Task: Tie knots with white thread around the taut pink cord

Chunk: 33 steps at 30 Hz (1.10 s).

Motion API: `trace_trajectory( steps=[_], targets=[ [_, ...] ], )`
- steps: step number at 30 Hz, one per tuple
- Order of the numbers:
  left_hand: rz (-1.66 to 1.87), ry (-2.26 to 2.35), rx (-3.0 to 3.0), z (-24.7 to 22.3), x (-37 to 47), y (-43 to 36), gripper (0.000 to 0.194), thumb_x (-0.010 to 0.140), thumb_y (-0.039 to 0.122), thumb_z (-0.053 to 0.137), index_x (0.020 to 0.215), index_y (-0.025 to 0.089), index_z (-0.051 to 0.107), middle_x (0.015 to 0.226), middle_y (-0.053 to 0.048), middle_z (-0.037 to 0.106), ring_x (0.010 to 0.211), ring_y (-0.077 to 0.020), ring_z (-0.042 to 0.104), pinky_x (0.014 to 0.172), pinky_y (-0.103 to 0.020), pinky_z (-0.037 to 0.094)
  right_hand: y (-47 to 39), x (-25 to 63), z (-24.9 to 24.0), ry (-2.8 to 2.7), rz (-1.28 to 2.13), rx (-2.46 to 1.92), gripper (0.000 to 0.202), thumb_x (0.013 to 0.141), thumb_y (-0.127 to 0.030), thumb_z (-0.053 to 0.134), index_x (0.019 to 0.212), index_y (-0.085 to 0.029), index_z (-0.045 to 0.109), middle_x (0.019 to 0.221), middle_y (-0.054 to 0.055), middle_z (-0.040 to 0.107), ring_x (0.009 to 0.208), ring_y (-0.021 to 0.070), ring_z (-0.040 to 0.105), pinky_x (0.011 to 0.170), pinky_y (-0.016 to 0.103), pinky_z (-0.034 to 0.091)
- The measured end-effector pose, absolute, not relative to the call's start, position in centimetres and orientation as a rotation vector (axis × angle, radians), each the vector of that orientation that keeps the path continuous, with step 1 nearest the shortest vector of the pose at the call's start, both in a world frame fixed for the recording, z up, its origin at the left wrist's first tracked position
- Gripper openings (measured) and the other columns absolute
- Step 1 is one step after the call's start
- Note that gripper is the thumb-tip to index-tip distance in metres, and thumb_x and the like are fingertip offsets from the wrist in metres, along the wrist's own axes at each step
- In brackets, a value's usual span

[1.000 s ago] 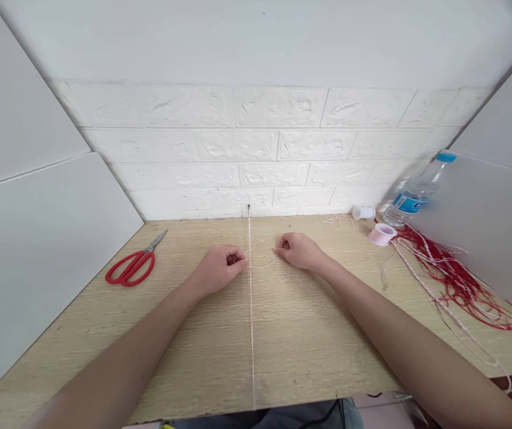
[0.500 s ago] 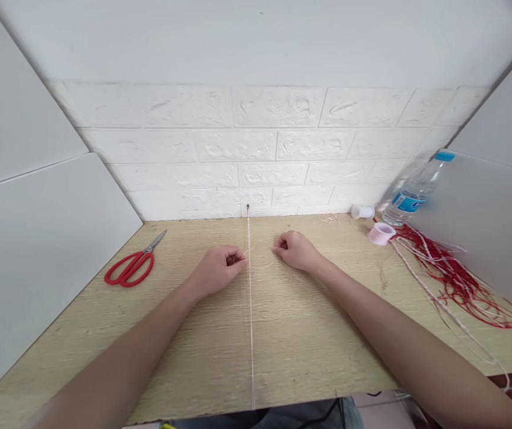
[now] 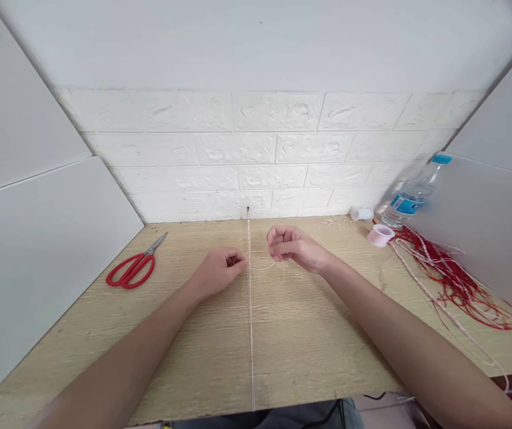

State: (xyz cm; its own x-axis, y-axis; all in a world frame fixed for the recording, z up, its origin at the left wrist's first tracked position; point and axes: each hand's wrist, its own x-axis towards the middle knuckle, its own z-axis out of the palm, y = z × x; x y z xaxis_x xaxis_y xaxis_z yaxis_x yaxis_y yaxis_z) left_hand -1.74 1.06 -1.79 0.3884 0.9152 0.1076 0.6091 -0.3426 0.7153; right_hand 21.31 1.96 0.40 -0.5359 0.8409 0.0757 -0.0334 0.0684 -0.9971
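Note:
A pale pink cord (image 3: 251,333) runs taut from a small hook on the wall (image 3: 247,208) down over the table's front edge; its upper part looks braided. Just left of it, my left hand (image 3: 221,269) pinches a thin light thread close to the cord. From there the thread (image 3: 262,268) forms a loop to the right of the cord. My right hand (image 3: 295,247) is at that loop, fingers curled and thumb pressed toward them, with the thread at its fingertips. Loose thread ends trail beneath the right hand.
Red-handled scissors (image 3: 131,269) lie at the left. On the right are a pink thread spool (image 3: 380,235), a white spool (image 3: 362,213), a water bottle (image 3: 410,196) and a tangle of red cords (image 3: 461,280). White panels (image 3: 55,262) flank the wooden table (image 3: 193,357).
My right hand has turned, its fingers curling up and over, and shifted slightly left toward the cord. The thread loop has narrowed. My left hand keeps its pinch beside the cord.

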Motion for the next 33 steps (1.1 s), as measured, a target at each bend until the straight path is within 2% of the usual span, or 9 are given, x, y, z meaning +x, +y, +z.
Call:
trace_trajectory(
  steps=[4, 10, 16, 18, 20, 24, 26, 30, 33],
  targets=[
    [0.669, 1.319, 2.074, -1.7, -1.7, 1.0, 0.023, 0.081, 0.039, 0.054, 0.073, 0.018, 0.063, 0.064, 0.003, 0.058, 0.060, -0.0112, 0.048, 0.057, -0.023, 0.037, 0.9, 21.0, 1.1, -1.920, 1.766, -0.760, 0.013, 0.075, -0.017, 0.057, 0.088, -0.016, 0.058, 0.063, 0.002, 0.065, 0.052, 0.0111, 0.056, 0.046, 0.021, 0.032],
    [0.669, 1.304, 2.088, -1.7, -1.6, 1.1, 0.023, 0.081, 0.038, 0.054, 0.072, 0.018, 0.062, 0.065, 0.003, 0.059, 0.060, -0.0103, 0.047, 0.058, -0.023, 0.037, 2.1, 21.1, -0.9, -1.836, 1.322, -1.296, 0.016, 0.078, -0.021, 0.055, 0.094, -0.016, 0.057, 0.056, 0.001, 0.064, 0.036, 0.0093, 0.049, 0.036, 0.020, 0.034],
    [0.681, 1.313, 2.073, -1.6, -1.5, 1.1, 0.022, 0.081, 0.037, 0.054, 0.072, 0.019, 0.062, 0.064, 0.003, 0.059, 0.060, -0.0105, 0.048, 0.058, -0.023, 0.038, 2.5, 21.5, -1.8, -1.876, 1.565, -1.416, 0.029, 0.079, -0.035, 0.059, 0.102, -0.018, 0.052, 0.062, 0.005, 0.067, 0.036, 0.0119, 0.052, 0.029, 0.019, 0.018],
    [0.681, 1.316, 2.070, -1.6, -1.5, 1.1, 0.022, 0.081, 0.037, 0.054, 0.072, 0.019, 0.062, 0.064, 0.003, 0.059, 0.060, -0.0105, 0.048, 0.058, -0.023, 0.038, 2.3, 21.5, -1.7, -1.906, 1.600, -1.404, 0.030, 0.079, -0.032, 0.058, 0.104, -0.019, 0.049, 0.062, 0.004, 0.066, 0.037, 0.0117, 0.052, 0.030, 0.019, 0.019],
    [0.676, 1.319, 2.071, -1.6, -1.5, 1.1, 0.022, 0.081, 0.037, 0.054, 0.072, 0.019, 0.062, 0.064, 0.003, 0.058, 0.060, -0.0104, 0.047, 0.057, -0.023, 0.037, 2.2, 21.5, -1.6, -1.927, 1.575, -1.375, 0.030, 0.077, -0.026, 0.057, 0.105, -0.020, 0.047, 0.060, 0.000, 0.063, 0.038, 0.0104, 0.049, 0.033, 0.019, 0.026],
    [0.677, 1.320, 2.080, -1.6, -1.6, 1.0, 0.022, 0.081, 0.037, 0.054, 0.071, 0.018, 0.062, 0.063, 0.004, 0.057, 0.059, -0.0101, 0.047, 0.057, -0.023, 0.037, 2.4, 21.4, -2.0, -2.000, 1.170, -1.411, 0.023, 0.075, -0.021, 0.056, 0.097, -0.020, 0.050, 0.058, -0.004, 0.056, 0.044, 0.0090, 0.046, 0.043, 0.021, 0.033],
    [0.684, 1.312, 2.085, -1.6, -1.5, 1.0, 0.022, 0.081, 0.037, 0.054, 0.071, 0.018, 0.062, 0.063, 0.004, 0.058, 0.060, -0.0101, 0.047, 0.058, -0.023, 0.037, 2.6, 21.1, -2.5, -2.043, 0.845, -1.445, 0.020, 0.074, -0.025, 0.061, 0.091, -0.019, 0.053, 0.061, -0.002, 0.055, 0.051, 0.0099, 0.048, 0.048, 0.022, 0.032],
    [0.686, 1.297, 2.087, -1.6, -1.5, 1.0, 0.022, 0.081, 0.037, 0.054, 0.072, 0.019, 0.063, 0.064, 0.003, 0.059, 0.060, -0.0106, 0.048, 0.057, -0.023, 0.038, 2.6, 20.1, -3.5, -2.079, 0.586, -1.470, 0.026, 0.075, -0.040, 0.064, 0.090, -0.019, 0.059, 0.069, 0.001, 0.057, 0.060, 0.0122, 0.049, 0.054, 0.024, 0.033],
    [0.681, 1.301, 2.095, -1.8, -1.5, 1.1, 0.023, 0.081, 0.038, 0.054, 0.072, 0.019, 0.063, 0.065, 0.003, 0.060, 0.060, -0.0108, 0.049, 0.058, -0.024, 0.038, 2.5, 19.5, -3.9, -2.112, 0.501, -1.371, 0.009, 0.077, -0.026, 0.059, 0.077, -0.017, 0.061, 0.078, 0.003, 0.058, 0.067, 0.0120, 0.050, 0.061, 0.024, 0.035]
  ],
)
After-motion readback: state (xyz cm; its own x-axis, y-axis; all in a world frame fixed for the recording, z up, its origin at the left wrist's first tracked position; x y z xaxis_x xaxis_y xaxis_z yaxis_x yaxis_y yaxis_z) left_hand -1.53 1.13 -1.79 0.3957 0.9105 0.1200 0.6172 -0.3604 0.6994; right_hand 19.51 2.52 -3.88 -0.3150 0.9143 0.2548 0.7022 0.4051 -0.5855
